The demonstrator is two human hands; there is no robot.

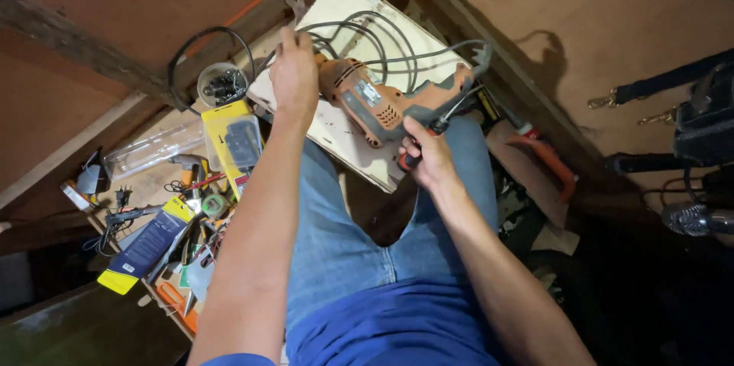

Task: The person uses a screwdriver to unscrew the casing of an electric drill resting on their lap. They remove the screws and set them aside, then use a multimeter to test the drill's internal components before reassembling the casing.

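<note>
An orange and grey electric drill (pixel 382 102) lies across a pale wooden board (pixel 359 152) on my knees, its grey cord (pixel 382 41) looped over the board. My left hand (pixel 294 68) rests on the drill's chuck end, fingers curled around it. My right hand (pixel 428 153) grips a screwdriver (pixel 437 127) with a red and black handle, its shaft pointing up at the drill's handle end. I sit in blue jeans and a blue shirt.
A box of tools (pixel 176 213) sits to my left with a yellow bit case (pixel 233 140), a blue and yellow package (pixel 145 247) and small parts. A round container (pixel 222 85) holds black pieces. A handsaw with an orange handle (pixel 547 160) lies right. Dark bags and straps (pixel 688 129) stand far right.
</note>
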